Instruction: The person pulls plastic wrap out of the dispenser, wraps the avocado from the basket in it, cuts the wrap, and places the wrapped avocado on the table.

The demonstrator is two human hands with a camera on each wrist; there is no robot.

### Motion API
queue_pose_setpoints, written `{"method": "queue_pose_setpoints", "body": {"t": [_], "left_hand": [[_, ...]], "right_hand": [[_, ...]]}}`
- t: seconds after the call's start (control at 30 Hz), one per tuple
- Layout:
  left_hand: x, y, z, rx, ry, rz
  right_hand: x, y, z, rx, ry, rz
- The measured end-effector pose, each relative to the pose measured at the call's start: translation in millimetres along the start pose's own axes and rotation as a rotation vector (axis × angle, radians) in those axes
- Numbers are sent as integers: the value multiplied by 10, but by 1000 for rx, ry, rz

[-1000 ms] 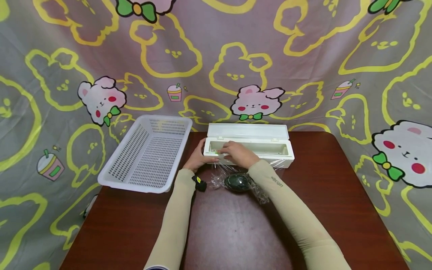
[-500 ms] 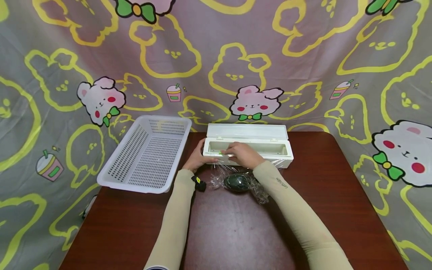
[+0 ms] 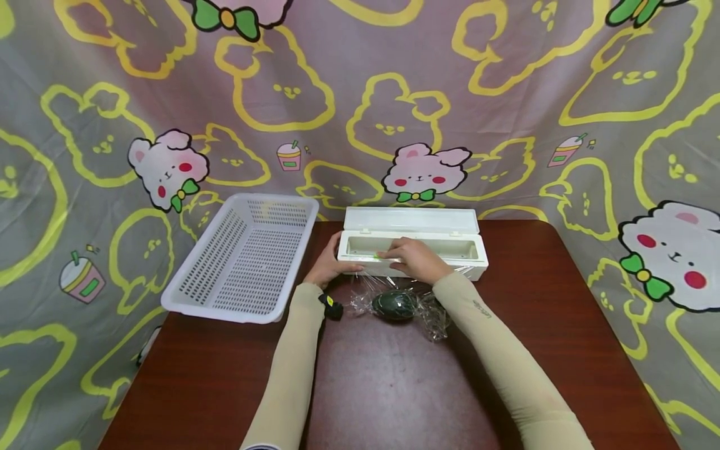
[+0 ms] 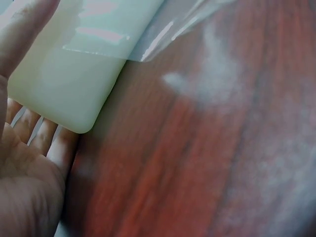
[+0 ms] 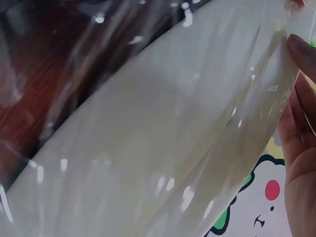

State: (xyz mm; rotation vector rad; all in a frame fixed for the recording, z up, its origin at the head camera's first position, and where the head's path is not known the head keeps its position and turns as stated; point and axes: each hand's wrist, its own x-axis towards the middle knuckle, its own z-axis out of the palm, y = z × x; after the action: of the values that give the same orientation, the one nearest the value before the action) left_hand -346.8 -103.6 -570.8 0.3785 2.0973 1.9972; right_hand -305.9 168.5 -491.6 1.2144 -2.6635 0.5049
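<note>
White box [image 3: 429, 236] stands near the far edge of the table [image 3: 388, 381]; your left hand [image 3: 329, 264] grips its left end, your right hand [image 3: 414, 257] pinches its green slider [image 3: 377, 256], with room toward the right edge.

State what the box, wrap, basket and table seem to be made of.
Box: likely hard plastic, low sheen, judging by its smooth, rounded corner. Wrap: thin, glossy plastic film, being transparent and creased with bright glints. Basket: probably smooth plastic, with regular moulded holes. Table: wood or imitation laminate; the streaky grain and soft sheen fit either.
</note>
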Motion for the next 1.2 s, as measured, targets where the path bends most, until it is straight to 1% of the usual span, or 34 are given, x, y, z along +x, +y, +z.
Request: {"method": "queue_pose_setpoints", "body": {"t": [0.17, 0.33, 0.5, 0.73, 1.07, 1.13, 1.2], "left_hand": [[-6, 5, -10, 0, -12, -2], [-1, 1, -18, -7, -8, 3], [2, -3, -18, 5, -5, 5], [-15, 3, -9, 24, 0, -2], [-16, 0, -11, 10, 5, -13], [-22, 16, -11, 2, 1, -15], [-56, 95, -6, -4, -8, -23]], "right_hand": [[-57, 10, -22, 9, 10, 2], [-89, 35, -37, 8, 18, 1], [-119, 63, -47, 17, 21, 8], [-180, 94, -45, 31, 53, -10], [-229, 147, -36, 49, 61, 9], [-231, 150, -43, 49, 63, 9], [-237, 152, -49, 52, 65, 8]]}}
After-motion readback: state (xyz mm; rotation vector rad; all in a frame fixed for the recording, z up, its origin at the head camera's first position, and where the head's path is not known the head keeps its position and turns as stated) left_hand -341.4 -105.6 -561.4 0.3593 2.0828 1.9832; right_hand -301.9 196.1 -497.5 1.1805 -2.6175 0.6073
